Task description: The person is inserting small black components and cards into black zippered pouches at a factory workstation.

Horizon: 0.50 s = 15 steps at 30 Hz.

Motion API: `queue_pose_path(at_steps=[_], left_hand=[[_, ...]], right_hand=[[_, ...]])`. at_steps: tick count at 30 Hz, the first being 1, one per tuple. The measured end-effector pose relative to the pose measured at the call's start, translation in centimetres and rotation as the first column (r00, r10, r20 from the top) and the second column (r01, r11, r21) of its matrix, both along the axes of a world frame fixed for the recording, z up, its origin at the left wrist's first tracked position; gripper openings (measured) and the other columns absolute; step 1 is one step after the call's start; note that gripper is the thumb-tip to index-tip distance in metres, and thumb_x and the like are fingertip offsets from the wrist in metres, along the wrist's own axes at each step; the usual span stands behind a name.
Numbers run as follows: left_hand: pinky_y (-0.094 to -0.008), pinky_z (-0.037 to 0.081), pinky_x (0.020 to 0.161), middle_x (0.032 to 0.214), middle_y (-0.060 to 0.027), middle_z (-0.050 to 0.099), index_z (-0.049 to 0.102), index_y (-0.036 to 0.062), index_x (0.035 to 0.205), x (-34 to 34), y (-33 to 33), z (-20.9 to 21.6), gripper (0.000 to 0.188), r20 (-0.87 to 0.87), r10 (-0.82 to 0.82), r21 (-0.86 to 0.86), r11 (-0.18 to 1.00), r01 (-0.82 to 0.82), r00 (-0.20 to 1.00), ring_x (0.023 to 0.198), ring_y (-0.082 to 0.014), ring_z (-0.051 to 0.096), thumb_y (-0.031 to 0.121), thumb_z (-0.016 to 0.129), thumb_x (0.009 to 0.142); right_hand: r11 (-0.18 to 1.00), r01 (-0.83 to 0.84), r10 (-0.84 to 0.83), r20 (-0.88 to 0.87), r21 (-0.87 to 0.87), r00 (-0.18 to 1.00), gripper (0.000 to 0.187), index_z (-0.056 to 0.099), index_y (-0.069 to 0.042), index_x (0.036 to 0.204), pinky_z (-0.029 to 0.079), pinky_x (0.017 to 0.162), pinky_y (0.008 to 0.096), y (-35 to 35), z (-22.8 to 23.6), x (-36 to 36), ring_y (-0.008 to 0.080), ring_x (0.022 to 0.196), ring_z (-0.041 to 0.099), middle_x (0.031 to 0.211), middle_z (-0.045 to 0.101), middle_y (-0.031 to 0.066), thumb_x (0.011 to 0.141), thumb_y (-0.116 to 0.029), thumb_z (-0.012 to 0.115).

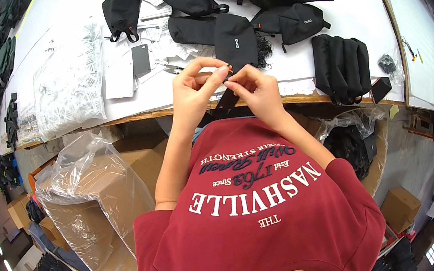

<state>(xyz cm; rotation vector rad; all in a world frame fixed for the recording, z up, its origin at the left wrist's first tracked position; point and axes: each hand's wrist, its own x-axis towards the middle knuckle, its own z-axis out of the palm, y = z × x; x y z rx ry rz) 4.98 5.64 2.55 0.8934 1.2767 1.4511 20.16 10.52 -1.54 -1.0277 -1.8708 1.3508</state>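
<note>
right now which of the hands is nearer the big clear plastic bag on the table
The left hand: it is to the right of the big clear plastic bag; the right hand is farther right, past the left hand.

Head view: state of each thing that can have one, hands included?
Left hand: thumb and index finger pinched on a small orange piece
Right hand: fingertips pinched; held item too small to tell
Nearest black pouch: lying flat
Black pouches at right: bunched in a row
Clear bag on table: filled; sealing unclear
Plastic-lined box at right: open, black items inside
</note>
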Motion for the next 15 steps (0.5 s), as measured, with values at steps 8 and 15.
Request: queue_pose_path(at_steps=[8, 15], left_hand=[[-0.0209, 0.02, 0.048, 0.052, 0.0092, 0.039, 0.063, 0.0024, 0.088, 1.3, -0.4, -0.9, 0.008, -0.309, -0.068, -0.094, 0.995, 0.041, 0.949, 0.048, 0.0008, 0.03, 0.01, 0.064, 0.086], [-0.022, 0.02, 0.048, 0.05, 0.0081, 0.034, 0.065, 0.0017, 0.087, 1.6, 0.1, -1.2, 0.009, -0.396, 0.01, -0.057, 0.998, -0.035, 0.918, 0.048, -0.0004, 0.027, 0.01, 0.066, 0.084]], right_hand=[[0.547, -0.211, -0.391, -0.47, -0.81, 0.791, 0.021, 0.064, -0.003, 0.092, 0.045, 0.056, 0.0189, 2.0, 0.1, 0.7, 0.0077, 0.065, 0.059, 0.088, 0.068, 0.0066, 0.089, -0.024, 0.065], [0.51, -0.278, -0.359, -0.495, -0.814, 0.791, 0.02, 0.066, -0.005, 0.093, 0.043, 0.054, 0.0181, 1.9, -0.4, 0.7, 0.0065, 0.069, 0.06, 0.085, 0.066, 0.0, 0.088, -0.025, 0.065]])
